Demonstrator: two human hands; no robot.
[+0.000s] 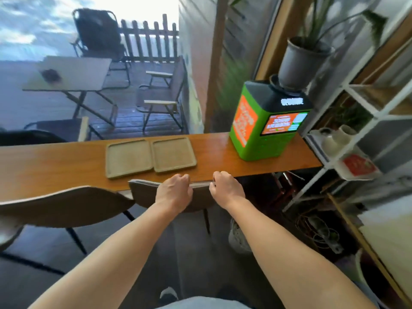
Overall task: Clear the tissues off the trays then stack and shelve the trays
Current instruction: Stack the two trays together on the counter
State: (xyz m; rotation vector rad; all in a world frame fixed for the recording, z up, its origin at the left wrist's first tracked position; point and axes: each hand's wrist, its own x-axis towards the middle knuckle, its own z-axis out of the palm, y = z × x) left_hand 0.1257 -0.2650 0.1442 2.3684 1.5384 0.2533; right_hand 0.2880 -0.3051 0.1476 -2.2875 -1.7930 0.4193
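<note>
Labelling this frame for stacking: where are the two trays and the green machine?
Left tray [128, 158]: head view, centre of its floor.
Right tray [173, 154]: head view, centre of its floor.
Green machine [263, 139]: head view, front face.

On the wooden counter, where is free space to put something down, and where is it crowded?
The long wooden counter is bare from its left end up to the two beige square trays, which lie side by side and touching. A smaller bare patch lies between the right tray and the green box-shaped machine. The right end is crowded: the machine fills it, beside the white metal shelf.
</note>
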